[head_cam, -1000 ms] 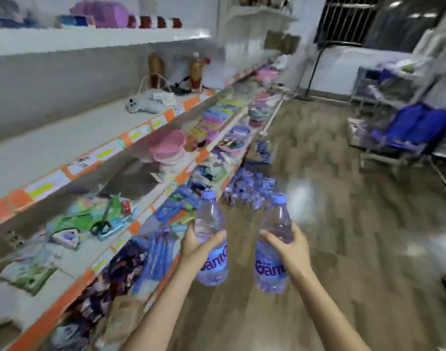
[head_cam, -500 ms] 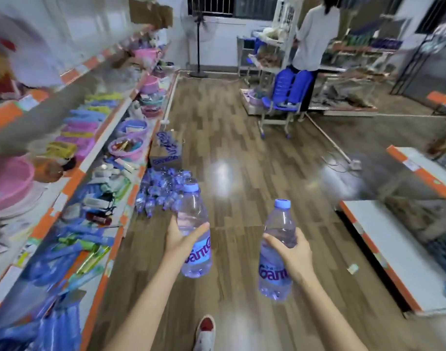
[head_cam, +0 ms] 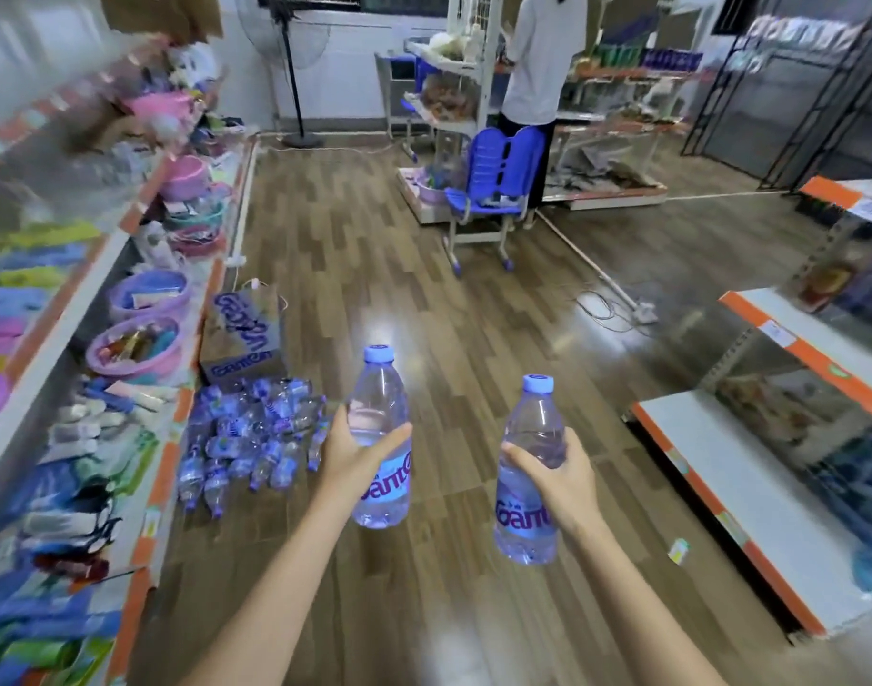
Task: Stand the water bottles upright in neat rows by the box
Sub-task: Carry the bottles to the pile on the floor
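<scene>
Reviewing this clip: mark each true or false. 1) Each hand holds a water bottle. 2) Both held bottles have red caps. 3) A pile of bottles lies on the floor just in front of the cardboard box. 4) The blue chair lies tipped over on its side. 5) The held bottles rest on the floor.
1) True: the left hand grips the left bottle and the right hand grips the right bottle.
2) False: both caps are pale blue.
3) True: the bottle pile lies on the floor by the box.
4) False: the blue chair stands upright.
5) False: both are held upright in the air, above the floor.
</scene>
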### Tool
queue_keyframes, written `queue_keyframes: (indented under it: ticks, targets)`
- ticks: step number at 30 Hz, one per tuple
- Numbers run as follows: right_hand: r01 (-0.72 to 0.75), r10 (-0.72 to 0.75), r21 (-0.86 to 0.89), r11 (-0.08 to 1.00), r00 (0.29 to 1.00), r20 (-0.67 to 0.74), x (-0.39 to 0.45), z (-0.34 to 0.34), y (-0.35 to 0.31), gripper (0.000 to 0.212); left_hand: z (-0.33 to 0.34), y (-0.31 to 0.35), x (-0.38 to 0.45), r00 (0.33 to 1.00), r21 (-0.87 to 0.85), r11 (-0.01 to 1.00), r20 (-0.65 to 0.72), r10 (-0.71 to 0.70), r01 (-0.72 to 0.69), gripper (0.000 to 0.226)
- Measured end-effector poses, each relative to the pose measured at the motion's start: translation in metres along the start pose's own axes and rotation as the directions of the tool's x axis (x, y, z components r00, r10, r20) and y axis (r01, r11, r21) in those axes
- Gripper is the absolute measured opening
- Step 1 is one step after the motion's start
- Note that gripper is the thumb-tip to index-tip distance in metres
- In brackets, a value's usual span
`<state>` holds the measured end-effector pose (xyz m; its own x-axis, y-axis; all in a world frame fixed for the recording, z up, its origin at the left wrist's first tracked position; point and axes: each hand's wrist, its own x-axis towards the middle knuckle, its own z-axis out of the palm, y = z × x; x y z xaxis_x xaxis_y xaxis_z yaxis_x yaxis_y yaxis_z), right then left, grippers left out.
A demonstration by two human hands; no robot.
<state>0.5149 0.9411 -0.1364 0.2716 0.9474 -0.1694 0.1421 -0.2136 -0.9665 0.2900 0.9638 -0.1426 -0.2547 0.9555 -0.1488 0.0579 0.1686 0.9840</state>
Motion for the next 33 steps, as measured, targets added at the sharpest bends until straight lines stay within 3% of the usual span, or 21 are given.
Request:
queue_keyframes:
  ticks: [4,10,19,22,28,33]
  targets:
    - [-0.003,0.002,0.02,1.0,0.999,0.039,0.071,0.013,-0.009,0.06,0.025,0.008,0.06,0.999,-0.005,0.999,-0.003,-0.032,0.032,0.062]
    - [0.025,-0.025,0.003,1.0,0.983,0.182,0.188,0.033,-0.029,0.052,0.058,0.021,0.144,0.988,-0.047,0.998,-0.145,-0.048,0.041,0.046]
    - [0.071,-0.065,-0.002,0.997,0.926,0.373,0.329,0.087,-0.052,0.041,0.08,0.025,0.255,0.961,-0.026,0.992,-0.246,-0.129,0.127,0.063]
    - [0.057,-0.044,-0.017,0.998,0.903,0.427,0.37,0.115,-0.059,0.042,0.082,0.021,0.298,0.942,-0.038,0.989,-0.302,-0.148,0.144,0.044]
    - [0.06,-0.038,-0.037,0.998,0.902,0.429,0.455,0.173,-0.082,0.064,0.072,0.023,0.409,0.935,-0.02,0.99,-0.326,-0.137,0.138,0.045]
    - [0.085,-0.063,-0.041,0.996,0.918,0.391,0.526,0.204,-0.109,0.049,0.074,0.056,0.5,0.94,0.037,0.992,-0.325,-0.101,0.119,0.048]
